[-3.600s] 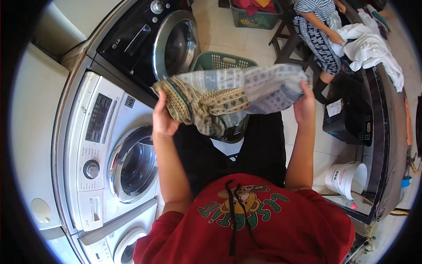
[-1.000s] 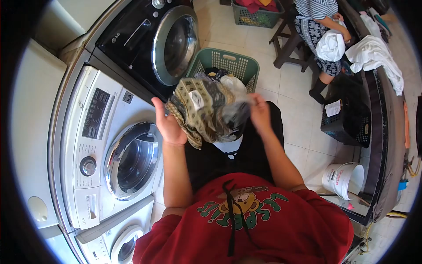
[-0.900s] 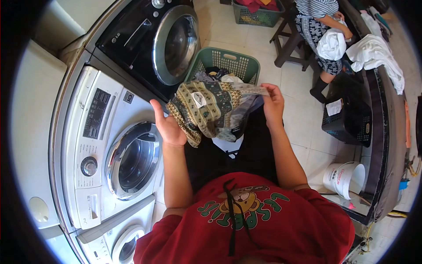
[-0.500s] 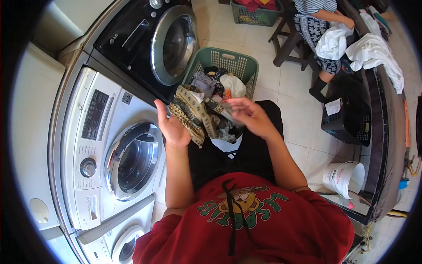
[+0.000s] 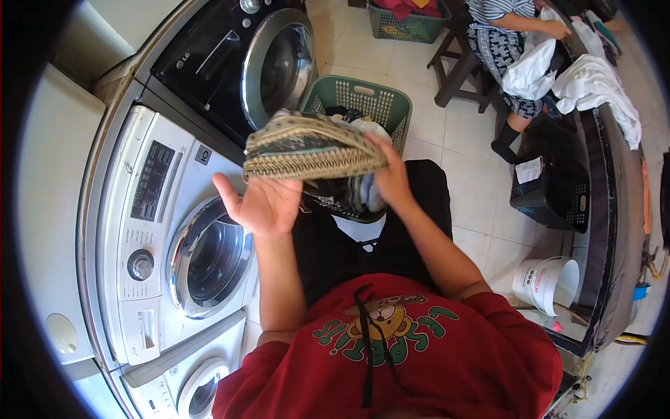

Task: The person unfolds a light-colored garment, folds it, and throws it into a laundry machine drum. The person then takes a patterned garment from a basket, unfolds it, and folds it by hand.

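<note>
A folded patterned garment (image 5: pixel 310 150), tan with dark green bands, is stretched between my hands above the laundry basket. My right hand (image 5: pixel 391 174) grips its right end. Palm up below the left end is my left hand (image 5: pixel 269 206), its thumb spread away from the cloth and its fingers hidden behind it. Under the garment, the green laundry basket (image 5: pixel 401 115) holds mixed clothes, partly covered from view. Some grey-blue cloth (image 5: pixel 370 194) shows beside my right wrist.
A white washing machine (image 5: pixel 150 279) and a black one (image 5: pixel 202 70) line the left side. At upper right a person (image 5: pixel 513 63) handles white cloth (image 5: pixel 534 73) by a stool (image 5: pixel 464 70). A black basket (image 5: pixel 551 195) and a white bucket (image 5: pixel 537 283) stand at right.
The garment has been lifted and spread sideways across my hands. My right hand has closed on its right end, and my left hand has moved slightly left.
</note>
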### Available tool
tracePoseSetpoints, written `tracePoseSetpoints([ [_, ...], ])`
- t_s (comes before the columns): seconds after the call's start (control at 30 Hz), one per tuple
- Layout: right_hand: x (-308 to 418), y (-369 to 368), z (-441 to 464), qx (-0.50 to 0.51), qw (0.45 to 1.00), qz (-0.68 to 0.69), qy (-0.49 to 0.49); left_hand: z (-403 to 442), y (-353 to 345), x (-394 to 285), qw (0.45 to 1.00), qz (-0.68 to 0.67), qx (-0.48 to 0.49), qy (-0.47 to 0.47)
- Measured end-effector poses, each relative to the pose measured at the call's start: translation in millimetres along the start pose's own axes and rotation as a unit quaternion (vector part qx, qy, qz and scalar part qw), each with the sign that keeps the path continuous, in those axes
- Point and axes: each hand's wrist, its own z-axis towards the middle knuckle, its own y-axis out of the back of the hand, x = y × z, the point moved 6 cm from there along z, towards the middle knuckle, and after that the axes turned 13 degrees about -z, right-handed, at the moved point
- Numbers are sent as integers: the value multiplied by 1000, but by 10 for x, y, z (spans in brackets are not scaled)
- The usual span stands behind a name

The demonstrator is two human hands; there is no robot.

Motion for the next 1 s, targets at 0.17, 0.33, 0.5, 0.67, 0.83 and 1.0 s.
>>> tracePoseSetpoints([
  [0.17, 496, 234, 206, 4, 987, 161, -7, 131, 356, 52, 990, 0, -142, -25],
  [0.33, 416, 21, 20, 19, 997, -53, -49, -370, 1087, 859, 925, 152, -230, 262],
  [0.5, 617, -143, -219, 142, 980, 33, 138, -247, 911, 636, 941, 165, -263, 134],
  [0.67, 51, 124, -45, 134, 988, 76, 18, -147, 915, 358, 963, 33, -244, 106],
  [0.83, -1072, -79, -474, 157, 859, 232, -428, -115, 751, 341, 967, -38, -240, 75],
  [1.0, -897, -53, -379, 191, 898, 235, -319, -89, 785, 5, 970, 61, -218, 89],
])
